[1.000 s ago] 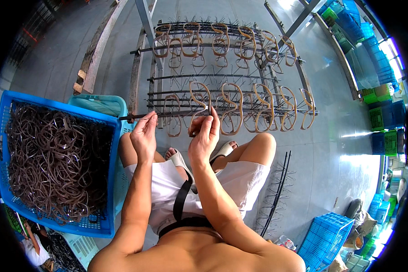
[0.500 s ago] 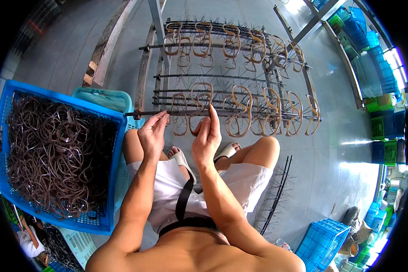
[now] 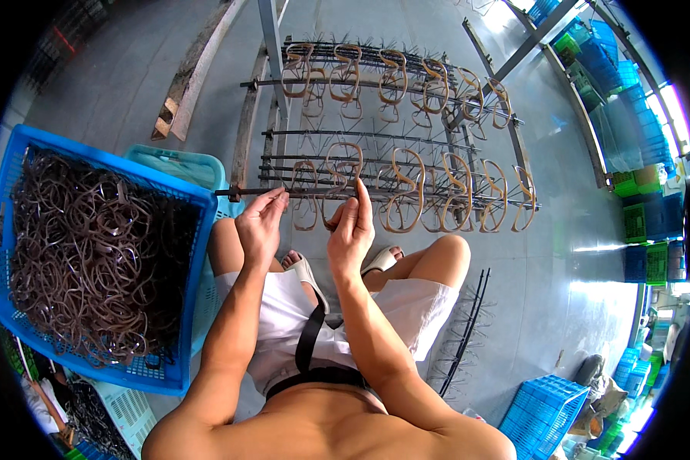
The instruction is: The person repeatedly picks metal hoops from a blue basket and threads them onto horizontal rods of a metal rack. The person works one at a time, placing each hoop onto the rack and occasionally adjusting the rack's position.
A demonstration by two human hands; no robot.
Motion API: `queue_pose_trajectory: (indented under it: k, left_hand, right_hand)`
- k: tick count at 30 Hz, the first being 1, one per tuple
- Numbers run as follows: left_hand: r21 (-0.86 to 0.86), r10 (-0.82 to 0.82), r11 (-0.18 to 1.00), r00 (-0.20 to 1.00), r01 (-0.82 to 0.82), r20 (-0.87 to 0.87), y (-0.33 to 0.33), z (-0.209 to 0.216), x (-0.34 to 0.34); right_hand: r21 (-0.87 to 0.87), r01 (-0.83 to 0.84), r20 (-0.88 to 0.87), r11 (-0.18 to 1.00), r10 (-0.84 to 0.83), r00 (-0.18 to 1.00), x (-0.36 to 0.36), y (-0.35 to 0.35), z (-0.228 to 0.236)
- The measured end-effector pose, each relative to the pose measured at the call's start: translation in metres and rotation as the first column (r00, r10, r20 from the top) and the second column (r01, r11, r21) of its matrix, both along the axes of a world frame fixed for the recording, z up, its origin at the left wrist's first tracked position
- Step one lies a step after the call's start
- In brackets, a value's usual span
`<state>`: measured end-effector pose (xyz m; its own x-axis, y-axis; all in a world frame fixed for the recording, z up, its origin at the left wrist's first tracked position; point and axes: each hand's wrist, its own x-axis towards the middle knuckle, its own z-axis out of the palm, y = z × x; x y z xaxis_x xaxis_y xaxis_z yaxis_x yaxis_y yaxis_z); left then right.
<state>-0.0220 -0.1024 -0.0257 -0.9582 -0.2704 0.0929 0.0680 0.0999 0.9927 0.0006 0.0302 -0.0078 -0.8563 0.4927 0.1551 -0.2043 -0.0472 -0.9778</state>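
Observation:
A dark metal rod [image 3: 314, 192] with thin wire prongs runs crosswise in front of me. Brown eyeglass frames hang along it, one of them [image 3: 345, 156] right at my right hand [image 3: 349, 236]. That hand pinches the frame's lower edge at the rod, index finger pointing up, the other fingers curled. My left hand [image 3: 259, 227] is closed in a pinch just below the rod, near its left end. Whatever lies between its fingertips is too small to make out. To the left, a blue basket [image 3: 92, 376] holds a heap of dark brown eyeglass frames [image 3: 100, 253].
Behind, another rod [image 3: 330, 82] carries more frames on a metal rack [image 3: 271, 46]. A pale teal basket [image 3: 184, 162] stands behind the blue one. A pronged rod [image 3: 468, 330] lies on the floor at right, near a blue crate [image 3: 544, 414]. Stacked crates [image 3: 644, 222] line the far right.
The view has shifted slightly. Both hands stay at nearly the same places on the rod, their fingers still pinched, and the hanging frames look the same.

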Motion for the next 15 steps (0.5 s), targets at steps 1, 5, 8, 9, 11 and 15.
queue_pose_trajectory:
  k: [1,5,8,9,11,15]
  left_hand:
    - [0.0,-0.005,1.0,1.0,0.005,-0.002,0.0001,-0.0002,-0.0005]
    - [-0.021,-0.012,1.0,1.0,0.012,0.012,-0.0008,0.0001,-0.0001]
    - [-0.022,-0.016,1.0,1.0,0.016,0.003,-0.0012,0.0011,-0.001]
    - [-0.018,-0.018,1.0,1.0,0.018,-0.005,-0.0014,0.0017,-0.0013]
    - [-0.002,-0.02,1.0,1.0,0.02,-0.015,-0.0006,0.0032,-0.0005]
    - [-0.029,-0.023,0.999,1.0,0.024,0.019,-0.0043,0.0085,-0.0031]
  right_hand:
    - [-0.017,0.005,-0.007,1.0,-0.005,1.0,-0.0005,-0.0007,0.0001]
    - [0.008,0.002,0.027,1.0,-0.002,1.0,-0.0002,0.0001,0.0038]
    - [0.066,0.021,0.058,0.998,-0.025,0.998,-0.0005,0.0003,0.0034]
    - [0.095,0.033,0.061,0.995,-0.039,0.997,-0.0005,0.0002,0.0027]
    - [0.132,0.052,0.057,0.99,-0.06,0.997,-0.0004,0.0002,0.0034]
    - [0.067,0.009,0.052,0.998,-0.013,0.999,0.0013,0.0056,0.0045]
